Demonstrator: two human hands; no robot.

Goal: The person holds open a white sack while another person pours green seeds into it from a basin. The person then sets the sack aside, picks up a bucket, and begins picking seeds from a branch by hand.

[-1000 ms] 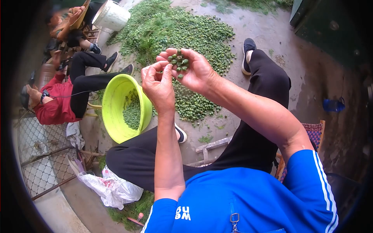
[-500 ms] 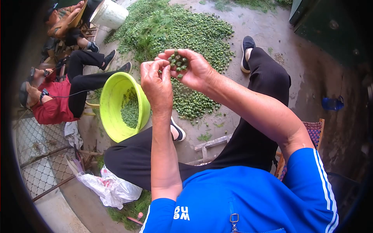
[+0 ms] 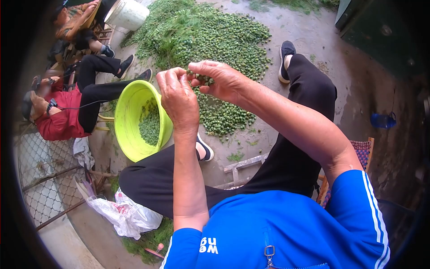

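Note:
Several small round green fruits (image 3: 204, 80) lie in my right hand (image 3: 224, 82), whose fingers curl around them and partly hide them. My left hand (image 3: 179, 101) is raised beside it, fingertips pinched together close to the right fingers. Whatever the left fingertips hold is hidden. Below and to the left stands a lime-green basin (image 3: 127, 121), with many of the same fruits (image 3: 149, 125) on its bottom. Beyond my hands a large heap of green fruits (image 3: 237, 40) covers the floor, with feathery green sprigs (image 3: 181, 27) on it.
Two people sit at the left, one in a red top (image 3: 65, 114). A white bucket (image 3: 127, 14) lies tipped at the heap's back edge. A white plastic bag (image 3: 125, 215) is by my left knee, near a wire-mesh panel (image 3: 45, 166). A low wooden frame (image 3: 244, 168) lies between my legs.
My right hand has turned and curled more over the fruits, so fewer show. My left hand has shifted slightly left, its fingers now near the right fingertips.

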